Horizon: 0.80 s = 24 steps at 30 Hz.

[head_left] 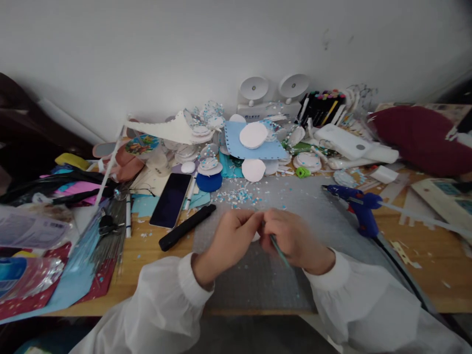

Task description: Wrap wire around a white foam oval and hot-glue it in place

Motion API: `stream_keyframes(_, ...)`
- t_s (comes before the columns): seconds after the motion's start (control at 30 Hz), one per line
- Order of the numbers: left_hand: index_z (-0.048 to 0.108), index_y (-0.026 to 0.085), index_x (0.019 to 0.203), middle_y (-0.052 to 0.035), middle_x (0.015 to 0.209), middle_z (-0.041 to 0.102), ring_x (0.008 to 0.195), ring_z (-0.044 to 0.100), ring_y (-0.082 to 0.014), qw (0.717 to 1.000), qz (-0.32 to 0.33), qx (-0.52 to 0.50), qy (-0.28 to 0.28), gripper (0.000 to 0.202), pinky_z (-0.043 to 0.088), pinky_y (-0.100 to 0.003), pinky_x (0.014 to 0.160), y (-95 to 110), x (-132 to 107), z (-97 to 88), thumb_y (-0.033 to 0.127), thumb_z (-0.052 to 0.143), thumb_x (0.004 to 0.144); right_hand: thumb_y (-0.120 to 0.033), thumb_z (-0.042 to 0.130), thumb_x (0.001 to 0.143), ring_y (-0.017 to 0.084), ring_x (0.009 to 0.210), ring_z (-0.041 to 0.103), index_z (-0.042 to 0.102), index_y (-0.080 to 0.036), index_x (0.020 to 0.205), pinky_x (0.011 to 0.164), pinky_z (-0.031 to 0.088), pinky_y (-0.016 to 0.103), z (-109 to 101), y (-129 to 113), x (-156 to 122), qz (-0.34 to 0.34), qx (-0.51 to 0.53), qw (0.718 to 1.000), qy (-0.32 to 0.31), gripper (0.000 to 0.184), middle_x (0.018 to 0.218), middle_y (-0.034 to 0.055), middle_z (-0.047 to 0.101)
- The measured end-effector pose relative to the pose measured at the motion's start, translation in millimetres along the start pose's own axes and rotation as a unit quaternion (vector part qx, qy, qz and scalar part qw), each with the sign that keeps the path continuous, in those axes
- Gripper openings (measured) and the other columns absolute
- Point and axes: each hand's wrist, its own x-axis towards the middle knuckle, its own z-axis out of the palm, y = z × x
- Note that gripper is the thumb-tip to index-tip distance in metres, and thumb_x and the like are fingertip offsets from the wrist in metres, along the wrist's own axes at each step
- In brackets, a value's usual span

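My left hand and my right hand meet above the grey cutting mat, fingertips touching. A thin, teal-green strip or stick slants down out of my closed right hand; its exact kind is unclear. My left fingers are closed in a pinch, and what they grip is hidden. A small white piece shows between the hands. My right hand is partly blurred. Just beyond my fingers, blue and white paper bits are scattered over the mat.
A blue glue gun lies to the right, its cord running toward the front edge. Left of the mat are a black phone and a black elongated case. White discs, a light-blue sheet and markers crowd the back.
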Motion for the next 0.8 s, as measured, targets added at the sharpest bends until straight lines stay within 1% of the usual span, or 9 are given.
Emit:
stream_keyframes(0.07, 0.059, 0.015, 0.062, 0.0026, 0.054, 0.048, 0.054, 0.045, -0.0113, 0.994, 0.06, 0.089, 0.007, 0.037, 0.034, -0.026, 0.056, -5, 0, -4.8, 0.035, 0.045, 0.09, -0.004, 0.049, 0.079, 0.011, 0.05, 0.04, 0.039, -0.024, 0.072, 0.046, 0.028, 0.025, -2, 14, -4, 0.038, 0.046, 0.997, 0.056, 0.023, 0.061, -0.0051, 0.04)
stream_keyframes(0.13, 0.066, 0.015, 0.09, -0.0025, 0.074, 0.06, 0.07, 0.055, -0.0166, 0.967, 0.146, 0.207, 0.019, 0.027, 0.042, -0.03, 0.068, -13, 0, -10.8, 0.038, 0.053, 0.087, -0.007, 0.046, 0.084, 0.011, 0.048, 0.035, 0.034, -0.025, 0.078, 0.044, 0.027, 0.024, -4, 27, -9, 0.086, 0.089, 0.982, 0.144, 0.022, 0.063, -0.006, 0.035)
stream_keyframes(0.23, 0.051, 0.014, 0.125, -0.0137, 0.122, 0.057, 0.114, 0.051, -0.0294, 0.929, 0.2, 0.311, -0.008, 0.065, 0.04, -0.043, 0.098, -30, 3, -17.8, 0.045, 0.071, 0.071, -0.012, 0.038, 0.091, 0.01, 0.045, 0.031, 0.03, -0.027, 0.087, 0.042, 0.027, 0.023, -6, 34, -11, 0.192, 0.181, 0.938, 0.224, 0.018, 0.065, -0.0073, 0.03)
stream_keyframes(0.3, 0.045, 0.015, 0.131, -0.0152, 0.132, 0.052, 0.122, 0.046, -0.0334, 0.916, 0.185, 0.354, -0.04, 0.08, 0.035, -0.049, 0.104, -42, 8, -19.5, 0.045, 0.078, 0.064, -0.015, 0.04, 0.091, 0.009, 0.042, 0.026, 0.032, -0.028, 0.085, 0.04, 0.025, 0.021, -6, 31, -8, 0.293, 0.296, 0.877, 0.24, 0.017, 0.062, -0.0086, 0.029)
stream_keyframes(0.4, 0.045, 0.018, 0.127, -0.0132, 0.127, 0.056, 0.117, 0.05, -0.0332, 0.911, 0.169, 0.37, -0.068, 0.072, 0.038, -0.052, 0.101, -55, 13, -20.0, 0.038, 0.078, 0.066, -0.015, 0.053, 0.082, 0.007, 0.04, 0.021, 0.034, -0.025, 0.076, 0.04, 0.021, 0.019, -10, 24, -2, 0.423, 0.483, 0.718, 0.27, 0.022, 0.056, -0.0099, 0.031)
stream_keyframes(0.47, 0.045, 0.02, 0.122, -0.0113, 0.119, 0.058, 0.11, 0.053, -0.0306, 0.926, 0.165, 0.334, -0.058, 0.062, 0.043, -0.05, 0.095, -59, 13, -21.1, 0.033, 0.075, 0.069, -0.015, 0.058, 0.077, 0.006, 0.04, 0.018, 0.035, -0.023, 0.071, 0.039, 0.018, 0.018, -14, 22, 2, 0.468, 0.572, 0.614, 0.276, 0.025, 0.053, -0.0102, 0.029)
stream_keyframes(0.57, 0.042, 0.022, 0.12, -0.0094, 0.115, 0.054, 0.106, 0.054, -0.0273, 0.958, 0.16, 0.237, -0.036, 0.063, 0.047, -0.045, 0.09, -61, 7, -24.1, 0.026, 0.075, 0.067, -0.014, 0.062, 0.074, 0.005, 0.041, 0.017, 0.036, -0.02, 0.067, 0.037, 0.018, 0.016, -22, 22, 3, 0.498, 0.661, 0.498, 0.261, 0.028, 0.055, -0.0103, 0.023)
stream_keyframes(0.67, 0.037, 0.025, 0.125, -0.0104, 0.122, 0.049, 0.115, 0.051, -0.0284, 0.973, 0.182, 0.136, -0.031, 0.072, 0.045, -0.046, 0.096, -61, 0, -25.6, 0.022, 0.076, 0.065, -0.012, 0.064, 0.072, 0.004, 0.042, 0.018, 0.039, -0.019, 0.067, 0.036, 0.019, 0.015, -26, 23, 2, 0.512, 0.699, 0.432, 0.251, 0.026, 0.056, -0.0105, 0.022)
stream_keyframes(0.8, 0.034, 0.027, 0.131, -0.0115, 0.13, 0.044, 0.123, 0.047, -0.0301, 0.975, 0.206, 0.058, -0.055, 0.078, 0.043, -0.046, 0.1, -59, -5, -23.9, 0.015, 0.075, 0.065, -0.013, 0.062, 0.074, 0.004, 0.043, 0.017, 0.041, -0.019, 0.068, 0.036, 0.018, 0.015, -25, 22, -2, 0.528, 0.712, 0.404, 0.228, 0.023, 0.058, -0.0101, 0.02)
